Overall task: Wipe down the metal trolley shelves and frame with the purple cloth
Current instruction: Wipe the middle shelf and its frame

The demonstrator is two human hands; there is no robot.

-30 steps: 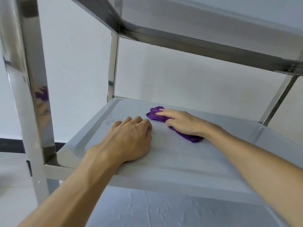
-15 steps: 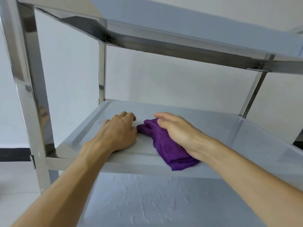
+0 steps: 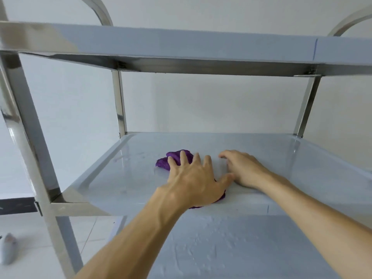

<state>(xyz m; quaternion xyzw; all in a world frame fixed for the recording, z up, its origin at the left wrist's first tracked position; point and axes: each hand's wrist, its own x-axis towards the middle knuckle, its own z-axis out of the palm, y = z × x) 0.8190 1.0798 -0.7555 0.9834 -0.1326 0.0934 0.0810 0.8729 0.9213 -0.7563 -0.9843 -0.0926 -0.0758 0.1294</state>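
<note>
Head view, trolley: a metal trolley with a middle shelf (image 3: pixel 281 158), an upper shelf (image 3: pixel 181 43) over it and a lower shelf (image 3: pixel 221 248) beneath, held by shiny upright posts; the near left post (image 3: pixel 30 137) runs down the left side of the frame.
Head view, purple cloth (image 3: pixel 171 159): lies bunched on the middle shelf, toward its front and a little left of centre; its far end shows past the fingertips of one hand and a small purple edge peeks out under that hand's heel at the shelf's front lip.
Head view, left hand (image 3: pixel 193 180): palm down on top of the cloth, fingers spread and nearly straight, thumb stretched out to the right; it presses the cloth flat against the shelf rather than curling round it.
Head view, right hand (image 3: pixel 243 170): rests on the bare shelf just right of the left hand, fingers loosely bent with tips touching the surface, nothing in its hold; its thumb side lies close to the left thumb.
Head view, arms: both forearms are bare and reach in from the lower edge over the lower shelf.
Head view, surroundings: a pale wall behind the trolley, a light tiled floor at lower left with a small greyish object (image 3: pixel 8 250) too blurred to identify.
</note>
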